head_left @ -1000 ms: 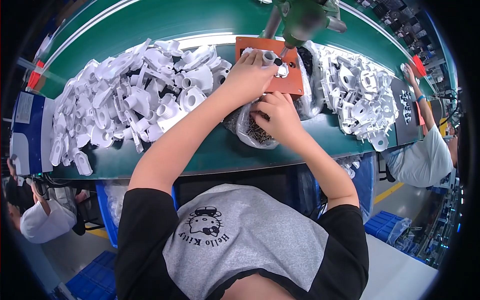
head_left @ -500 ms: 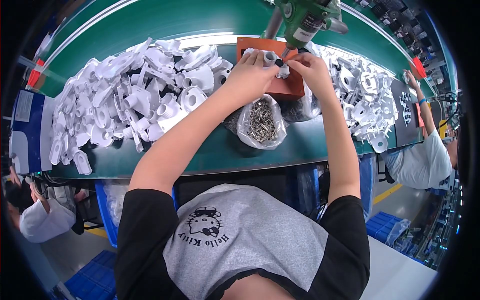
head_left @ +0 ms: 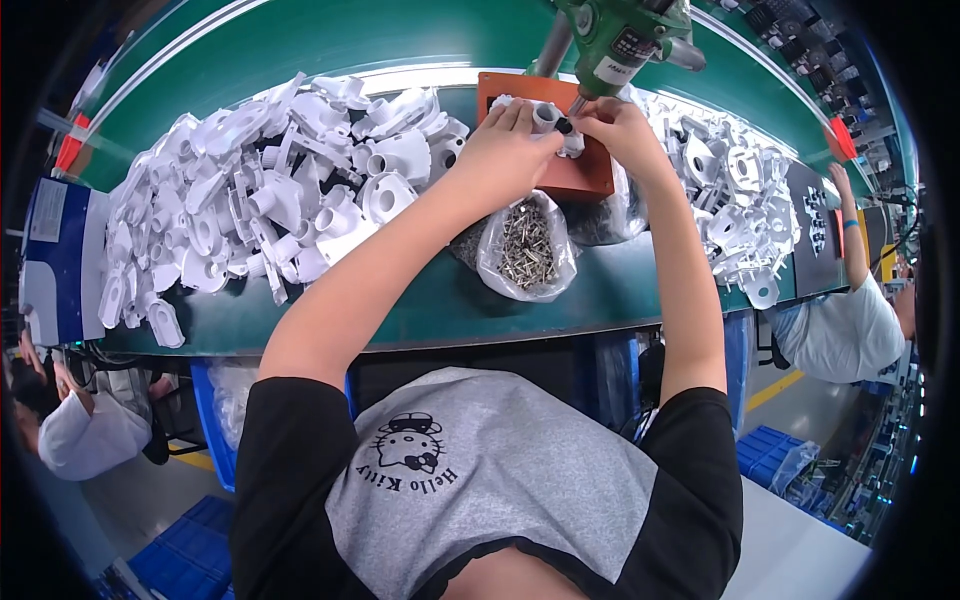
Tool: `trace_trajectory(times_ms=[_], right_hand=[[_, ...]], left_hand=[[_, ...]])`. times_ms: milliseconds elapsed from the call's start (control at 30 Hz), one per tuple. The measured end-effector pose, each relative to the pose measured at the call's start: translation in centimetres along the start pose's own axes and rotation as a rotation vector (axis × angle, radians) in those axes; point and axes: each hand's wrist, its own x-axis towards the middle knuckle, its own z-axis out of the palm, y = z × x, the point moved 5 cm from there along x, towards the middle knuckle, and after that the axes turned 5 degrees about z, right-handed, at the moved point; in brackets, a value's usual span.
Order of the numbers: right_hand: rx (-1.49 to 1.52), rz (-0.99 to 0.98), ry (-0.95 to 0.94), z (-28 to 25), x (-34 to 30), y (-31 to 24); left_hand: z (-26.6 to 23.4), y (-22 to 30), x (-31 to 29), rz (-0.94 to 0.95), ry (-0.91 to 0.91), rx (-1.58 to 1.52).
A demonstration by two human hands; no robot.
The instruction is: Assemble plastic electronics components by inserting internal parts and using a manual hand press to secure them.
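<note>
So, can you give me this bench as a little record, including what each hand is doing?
Left hand: gripping a white plastic part with a round tube
Right hand: fingertips together beside that part; anything pinched is too small to tell
Beneath the part: an orange rectangular block
Above: a green metal machine, tip pointing down
Near edge: a clear plastic bag of small metal screws
Left: a large heap of white plastic pieces
Right: a smaller white plastic heap
Surface: green tabletop

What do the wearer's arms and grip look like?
Left arm and right arm: bare below short black sleeves on a heathered grey top with a black cartoon print. Left grip and right grip: human hands, no gloves. No wristbands or cables visible on either arm.
</note>
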Motion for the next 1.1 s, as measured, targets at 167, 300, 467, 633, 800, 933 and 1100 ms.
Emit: trace_trajectory(times_ms=[167,300,467,633,800,933,1100], right_hand=[[0.244,0.061,-0.062,0.1,0.8,1.2],[0.208,0.035,-0.013,0.3,0.3,1.4],[0.274,0.02,-0.001,0.6,-0.6,0.4],[0.18,0.046,0.002,0.7,-0.6,0.6],[0.179,0.02,0.026,0.9,-0.6,0.2],[0.209,0.016,0.018,1.0,-0.6,-0.1],[0.038,-0.025,0.033,0.9,-0.8,-0.1]], left_hand=[[0.2,0.0,0.0,-0.01,0.002,-0.027],[0.1,0.0,-0.1,0.003,0.02,-0.017],[0.1,-0.1,-0.1,-0.002,0.005,-0.017],[0.0,0.1,0.0,0.008,0.046,-0.028],[0.0,0.0,-0.1,0.003,0.05,-0.024],[-0.1,0.1,-0.1,0.006,0.047,-0.012],[0.1,0.1,-0.1,0.008,0.046,0.002]])
